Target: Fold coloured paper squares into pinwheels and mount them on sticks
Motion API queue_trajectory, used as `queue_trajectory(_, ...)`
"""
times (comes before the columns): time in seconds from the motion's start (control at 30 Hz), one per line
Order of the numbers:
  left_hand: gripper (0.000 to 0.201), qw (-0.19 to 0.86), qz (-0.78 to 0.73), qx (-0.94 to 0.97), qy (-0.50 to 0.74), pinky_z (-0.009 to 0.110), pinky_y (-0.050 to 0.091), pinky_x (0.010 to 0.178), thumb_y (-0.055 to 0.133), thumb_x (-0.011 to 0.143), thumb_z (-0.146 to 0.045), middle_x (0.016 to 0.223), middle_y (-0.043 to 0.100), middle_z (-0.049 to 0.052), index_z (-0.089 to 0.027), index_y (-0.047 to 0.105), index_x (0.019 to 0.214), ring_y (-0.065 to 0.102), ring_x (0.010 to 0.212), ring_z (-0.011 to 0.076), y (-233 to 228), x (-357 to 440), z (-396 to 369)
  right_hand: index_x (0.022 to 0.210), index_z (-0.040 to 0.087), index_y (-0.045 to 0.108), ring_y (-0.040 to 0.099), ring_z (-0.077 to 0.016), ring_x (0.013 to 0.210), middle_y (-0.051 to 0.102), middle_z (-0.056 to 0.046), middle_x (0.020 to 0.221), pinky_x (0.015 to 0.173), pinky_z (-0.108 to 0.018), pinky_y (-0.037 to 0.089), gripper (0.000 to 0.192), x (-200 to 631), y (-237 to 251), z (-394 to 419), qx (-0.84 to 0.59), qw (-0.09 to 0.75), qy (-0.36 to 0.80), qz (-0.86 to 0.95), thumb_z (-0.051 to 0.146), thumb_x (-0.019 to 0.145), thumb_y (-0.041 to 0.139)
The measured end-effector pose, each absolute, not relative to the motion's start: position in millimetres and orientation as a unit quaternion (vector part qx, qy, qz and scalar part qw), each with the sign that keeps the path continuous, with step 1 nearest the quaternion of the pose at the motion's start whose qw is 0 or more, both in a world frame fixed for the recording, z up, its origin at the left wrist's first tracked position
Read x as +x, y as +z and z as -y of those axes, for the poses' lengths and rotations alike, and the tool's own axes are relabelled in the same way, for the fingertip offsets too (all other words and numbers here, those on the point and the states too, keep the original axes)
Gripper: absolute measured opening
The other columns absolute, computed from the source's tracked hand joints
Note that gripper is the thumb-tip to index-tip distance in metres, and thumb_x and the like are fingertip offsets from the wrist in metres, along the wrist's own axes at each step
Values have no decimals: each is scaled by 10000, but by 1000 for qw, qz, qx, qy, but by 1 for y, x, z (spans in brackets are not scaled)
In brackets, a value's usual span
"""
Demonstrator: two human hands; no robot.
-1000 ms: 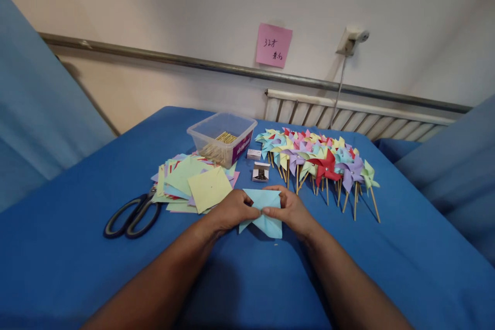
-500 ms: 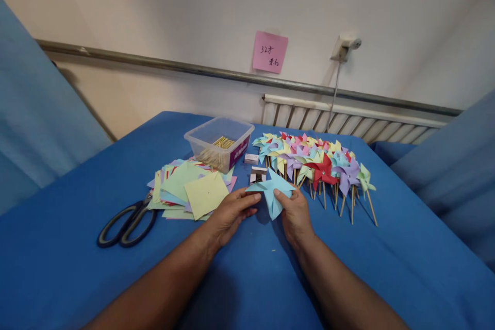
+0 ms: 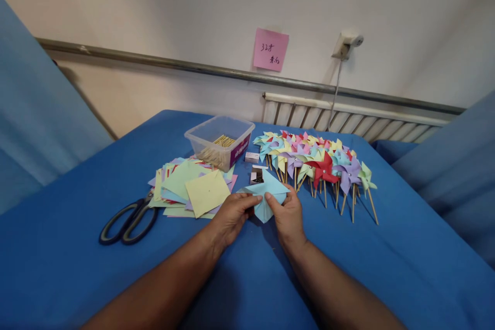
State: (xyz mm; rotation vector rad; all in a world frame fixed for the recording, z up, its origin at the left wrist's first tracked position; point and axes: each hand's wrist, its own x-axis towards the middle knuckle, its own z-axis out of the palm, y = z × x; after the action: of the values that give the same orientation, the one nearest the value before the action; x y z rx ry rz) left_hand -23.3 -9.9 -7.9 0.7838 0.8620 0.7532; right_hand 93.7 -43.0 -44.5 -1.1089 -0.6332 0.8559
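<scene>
A light blue paper pinwheel (image 3: 266, 195), its folded points spread out, is held up over the table between my two hands. My left hand (image 3: 235, 214) pinches its left side, the thumb lying on top. From the right, my right hand (image 3: 288, 214) grips it with the thumb pressed near the centre; the fingers underneath are partly hidden. Just behind the paper stands a small open box (image 3: 257, 174) with dark little pieces inside, which I cannot make out. To the left lies a loose pile of coloured paper squares (image 3: 207, 193), a yellow one on top.
Black-handled scissors (image 3: 129, 220) lie left of the papers. A clear plastic tub (image 3: 193, 138) holds short sticks (image 3: 222, 144). Beside it rests a small closed box (image 3: 252, 157). Many finished pinwheels (image 3: 323, 170) on sticks crowd the right side. Behind the blue-covered table (image 3: 69, 258) runs a radiator (image 3: 305, 113).
Both hands have shifted slightly left with the blue pinwheel and come closer together. The right thumb has moved inward, and the paper's points now look more gathered.
</scene>
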Motion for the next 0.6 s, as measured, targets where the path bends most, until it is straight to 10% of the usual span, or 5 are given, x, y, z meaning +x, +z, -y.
queue_trajectory(0.37,130,758,-419,333,372,276,482,630,776,602,-193,615,694,72,-97,691,623,619,579,164,-4,-26,8,1130,206,509,628,-159,757,670,-39,943,696,-301,505,446,96,-41,48,-471,696,437,321,297,737,700)
queue_trajectory(0.6,86,768,-414,277,403,278,520,653,736,629,-112,688,723,80,-82,710,705,644,625,174,3,-34,-2,1268,271,486,525,-221,1129,471,-96,1330,849,-360,474,540,108,-39,53,-517,662,228,493,132,751,560)
